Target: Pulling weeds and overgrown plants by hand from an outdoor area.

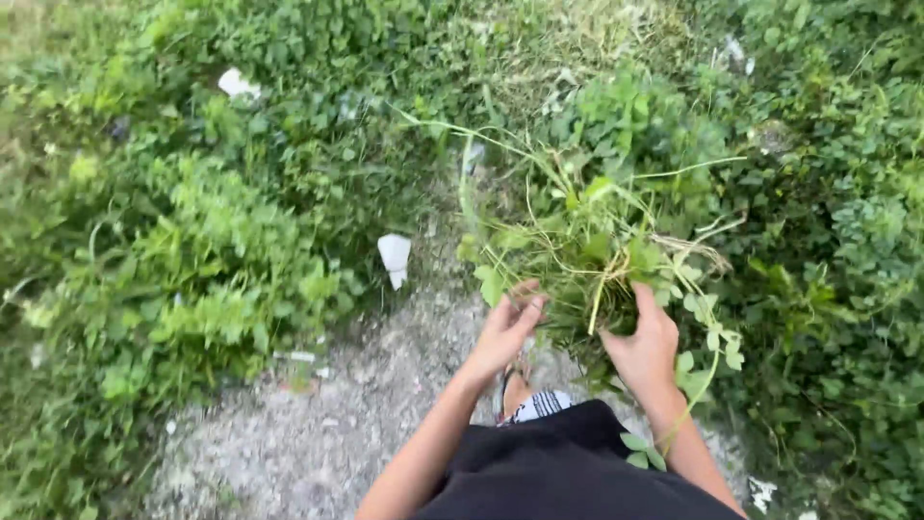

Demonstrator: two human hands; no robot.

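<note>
Both hands, left hand (pixel 507 327) and right hand (pixel 643 345), close around a bundle of pulled weeds (pixel 587 241); its stems fan upward, away from them.

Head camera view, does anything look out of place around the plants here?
Yes: white scraps of litter lie among the greenery, one at the gravel path's edge, another deeper in the weeds. Both hands, left and right, grip a loose bunch of vines.

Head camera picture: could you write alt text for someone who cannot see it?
Seen from above, a person's left hand and right hand hold a bundle of pulled weeds over a gravel patch. Dense green plants surround them, with a white scrap of litter lying nearby.
</note>
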